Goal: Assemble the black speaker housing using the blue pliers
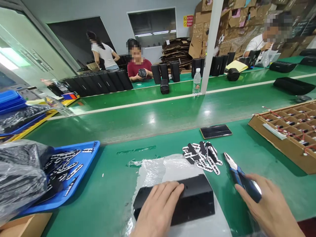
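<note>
The worktop (pixel 172 118) is a smooth green surface with a soft sheen that throws back the ceiling lights. The black box (pixel 190 197) under the left hand looks like matt plastic, lying on a crinkled sheet of clear glossy film (pixel 158 168). The pliers (pixel 238 174) have bright metal tips and blue plastic grips. To the left sits a glossy blue plastic tray (pixel 91 154); to the right a rough brown cardboard divider box (pixel 278 141). The phone (pixel 216 131) has a glassy, reflective face.
</note>
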`<state>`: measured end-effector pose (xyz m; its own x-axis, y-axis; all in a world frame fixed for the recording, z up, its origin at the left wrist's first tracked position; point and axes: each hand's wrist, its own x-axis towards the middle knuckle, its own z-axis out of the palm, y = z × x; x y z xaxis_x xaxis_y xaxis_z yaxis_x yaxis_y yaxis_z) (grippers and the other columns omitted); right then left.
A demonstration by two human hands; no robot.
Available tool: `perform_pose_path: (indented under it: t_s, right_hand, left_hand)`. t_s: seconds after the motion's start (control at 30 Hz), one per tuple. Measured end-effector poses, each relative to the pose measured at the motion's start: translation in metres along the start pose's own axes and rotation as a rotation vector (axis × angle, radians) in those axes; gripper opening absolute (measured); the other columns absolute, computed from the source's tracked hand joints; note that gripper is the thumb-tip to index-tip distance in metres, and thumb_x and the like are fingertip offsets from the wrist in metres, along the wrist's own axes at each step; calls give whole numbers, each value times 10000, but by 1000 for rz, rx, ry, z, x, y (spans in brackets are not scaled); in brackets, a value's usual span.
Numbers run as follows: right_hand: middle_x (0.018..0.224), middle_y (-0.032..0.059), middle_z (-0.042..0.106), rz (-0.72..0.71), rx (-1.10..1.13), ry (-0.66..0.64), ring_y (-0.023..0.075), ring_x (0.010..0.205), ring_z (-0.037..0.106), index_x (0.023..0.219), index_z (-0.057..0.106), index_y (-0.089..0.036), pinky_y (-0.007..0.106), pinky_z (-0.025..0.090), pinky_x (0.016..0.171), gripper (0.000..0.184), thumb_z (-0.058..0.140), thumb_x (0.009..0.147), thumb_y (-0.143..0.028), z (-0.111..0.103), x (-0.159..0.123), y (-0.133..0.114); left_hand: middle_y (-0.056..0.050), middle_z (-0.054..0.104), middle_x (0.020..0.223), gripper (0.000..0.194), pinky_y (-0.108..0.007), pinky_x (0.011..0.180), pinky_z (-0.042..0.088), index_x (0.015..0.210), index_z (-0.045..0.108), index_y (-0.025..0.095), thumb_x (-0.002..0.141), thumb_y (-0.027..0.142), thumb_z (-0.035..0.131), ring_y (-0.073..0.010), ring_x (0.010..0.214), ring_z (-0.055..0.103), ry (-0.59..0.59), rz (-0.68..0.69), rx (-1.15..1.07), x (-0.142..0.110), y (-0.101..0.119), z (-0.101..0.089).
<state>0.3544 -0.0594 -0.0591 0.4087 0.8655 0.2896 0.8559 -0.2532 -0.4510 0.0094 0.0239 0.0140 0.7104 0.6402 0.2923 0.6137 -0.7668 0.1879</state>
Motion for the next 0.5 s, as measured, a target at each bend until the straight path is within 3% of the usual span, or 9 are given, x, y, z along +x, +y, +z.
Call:
perform_pose_path:
  t_s: [0.1,0.3,0.4,0.5]
  right_hand:
    - [1106,162,661,44,-127,-102,402,993,642,1183,553,-185,563,554,856,613,521,921,-738,10,-9,23]
    - [1055,242,680,114,-6,-181,450,977,637,846,656,-203,639,515,908,547,396,887,-683,5,-1,17]
    - [931,181,755,346,248,-290,373,909,721,821,734,-241,506,604,813,619,368,935,-727,-14,6,14]
    - [944,142,803,743,774,-480,303,868,759,988,840,-221,331,617,691,681,663,774,-844,-36,4,-7]
  left_hand:
    - [-91,648,1331,459,-473,1009,528,1425,523,222,1061,32,317,-245,1134,621,-103,-114,-132,21,-12,2]
    - [-57,684,1190,380,-504,994,541,1302,592,228,1059,72,345,-250,1070,655,-197,-201,-277,48,-36,3]
    - [-45,708,1178,385,-439,996,564,1275,632,233,1041,78,369,-232,1097,674,-223,-222,-337,53,-46,1]
    - [-30,737,1160,394,-394,1032,565,1217,674,242,1020,77,375,-209,1122,690,-221,-238,-386,56,-52,1]
